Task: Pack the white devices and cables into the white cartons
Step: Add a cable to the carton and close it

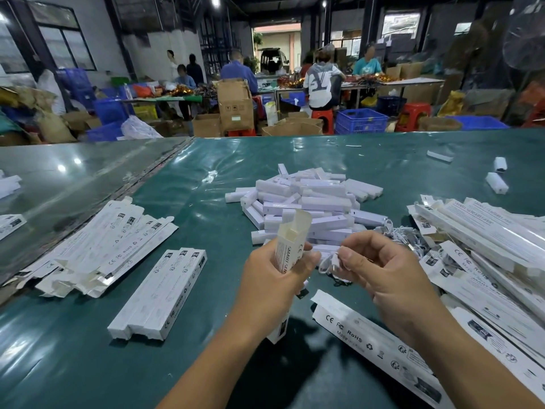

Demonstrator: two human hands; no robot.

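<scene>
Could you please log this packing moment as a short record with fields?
left hand: left hand grips an upright open carton, top flap raised
right hand: right hand pinches a coiled white cable beside the carton mouth
devices: loose pile of white devices on the green table, behind the hands
closed cartons: neat row left of the hands
flat cartons: fanned stack at far left
other cartons: heap at right
stage: cable not yet inside the carton
</scene>
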